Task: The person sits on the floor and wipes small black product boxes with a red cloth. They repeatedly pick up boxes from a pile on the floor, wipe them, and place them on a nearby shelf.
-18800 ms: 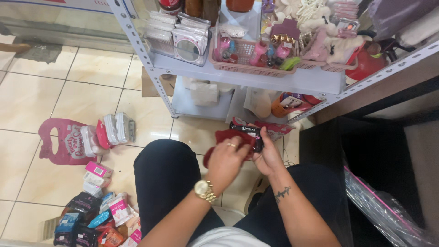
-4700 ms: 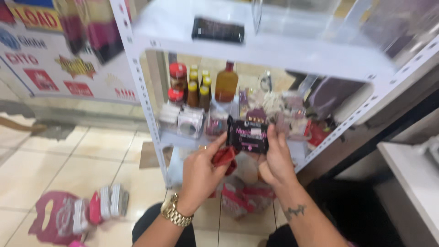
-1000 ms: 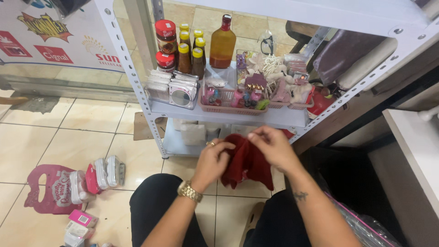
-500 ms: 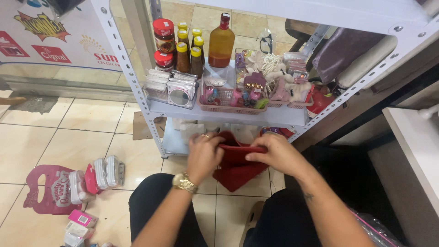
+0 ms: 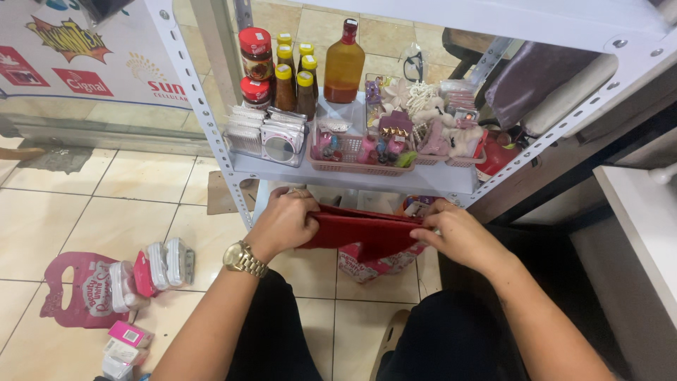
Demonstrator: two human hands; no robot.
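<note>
I hold a dark red cloth pouch (image 5: 367,231) stretched flat between both hands, just below the front edge of a grey metal shelf (image 5: 352,180). My left hand (image 5: 285,222), with a gold watch on its wrist, grips the pouch's left end. My right hand (image 5: 462,236) pinches the right end. Under the pouch, on the floor, lies a pink patterned packet (image 5: 374,264). My knees in dark trousers show at the bottom.
The shelf carries brown bottles with yellow caps (image 5: 295,81), an amber bottle (image 5: 344,67), small mirror cases (image 5: 271,137) and a pink basket of trinkets (image 5: 356,152). Pink packaged items (image 5: 116,282) lie on the tiled floor at left. A dark counter (image 5: 620,212) stands at right.
The hands have pulled apart, spreading the bunched red pouch into a flat horizontal strip. Earlier, the hands held a small black and pink card of items up by the shelf.
</note>
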